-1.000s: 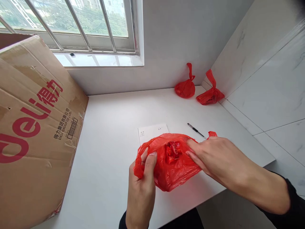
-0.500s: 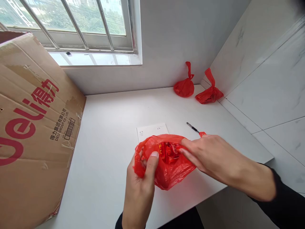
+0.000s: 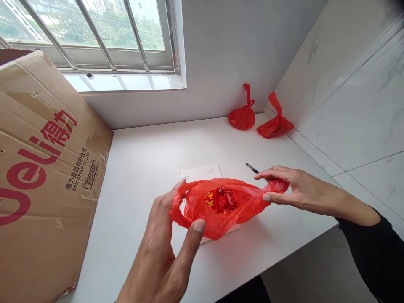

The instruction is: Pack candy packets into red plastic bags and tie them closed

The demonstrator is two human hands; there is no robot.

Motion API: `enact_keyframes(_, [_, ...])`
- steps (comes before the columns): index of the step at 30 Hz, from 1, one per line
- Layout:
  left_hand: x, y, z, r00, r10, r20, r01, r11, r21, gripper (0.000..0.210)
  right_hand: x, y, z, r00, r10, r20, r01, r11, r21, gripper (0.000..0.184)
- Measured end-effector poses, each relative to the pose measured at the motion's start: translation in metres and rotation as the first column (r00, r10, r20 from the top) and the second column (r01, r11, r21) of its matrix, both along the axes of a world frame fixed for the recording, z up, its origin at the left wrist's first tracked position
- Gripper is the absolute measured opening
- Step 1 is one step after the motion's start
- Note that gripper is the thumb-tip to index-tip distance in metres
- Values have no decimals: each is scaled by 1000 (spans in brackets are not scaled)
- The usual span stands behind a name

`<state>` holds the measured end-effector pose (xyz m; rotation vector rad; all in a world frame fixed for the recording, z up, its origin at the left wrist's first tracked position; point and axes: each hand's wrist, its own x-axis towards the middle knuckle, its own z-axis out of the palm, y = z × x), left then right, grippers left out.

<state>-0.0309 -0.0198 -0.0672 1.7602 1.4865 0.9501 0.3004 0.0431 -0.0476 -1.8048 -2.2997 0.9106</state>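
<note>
A thin red plastic bag (image 3: 249,210) hangs between my hands over the table, its mouth open towards me. Several red-wrapped packets (image 3: 226,200) lie inside, one with yellow marks; they look like wrapped sweets. At the bag's left handle, my left hand (image 3: 167,248) has its fingers behind the plastic and its thumb on the near side. My right hand (image 3: 287,187) grips the gathered right handle between thumb and fingers. Under the bag lies a white sheet of paper (image 3: 205,172) with small handwriting, partly hidden. Beyond my right fingers is a black pen (image 3: 251,168), partly covered.
Two knotted red bags, one (image 3: 242,117) against the back wall and another (image 3: 276,126) in the corner, stand on the white table (image 3: 142,168). A large cardboard box (image 3: 47,202) fills the left side. A barred window (image 3: 104,33) is behind.
My right hand has moved from the bag's mouth out to its right handle, stretching the bag wider. My left hand has shifted left and spread its thumb from the fingers.
</note>
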Motion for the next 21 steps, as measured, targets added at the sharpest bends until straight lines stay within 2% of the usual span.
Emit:
enact_keyframes(3, [-4,9,7,999,-38,4,37,995,93,31,4,-4,16,999,28,16,-28,999,-20,32])
enact_keyframes(6, [0,17,18,976,10,220,-22,999,49,28,13,-9,27,999,-26,-29,25,999,-35,26])
enact_keyframes(8, [5,22,25,894,41,447,-56,998,22,28,18,-14,33,991,-92,-102,94,995,13,28])
enact_keyframes(10, [11,29,31,767,5,642,-31,999,30,28,18,-19,38,968,-147,-205,170,981,96,28])
enact_keyframes(12, [16,36,37,675,-42,736,30,999,29,27,11,-23,44,923,-172,-345,242,955,173,26])
enact_keyframes(13, [19,39,40,663,-50,747,64,998,10,26,6,-24,48,893,-167,-418,270,942,200,26])
enact_keyframes(16, [30,44,48,722,-16,692,122,987,-104,38,-18,-25,57,803,-131,-582,315,922,227,27])
enact_keyframes(18, [39,42,52,778,0,628,147,972,-183,43,-35,-24,62,769,-97,-632,289,934,209,26])
enact_keyframes(21, [56,32,55,851,-28,525,170,960,-225,20,-57,-23,63,750,2,-662,181,961,207,21])
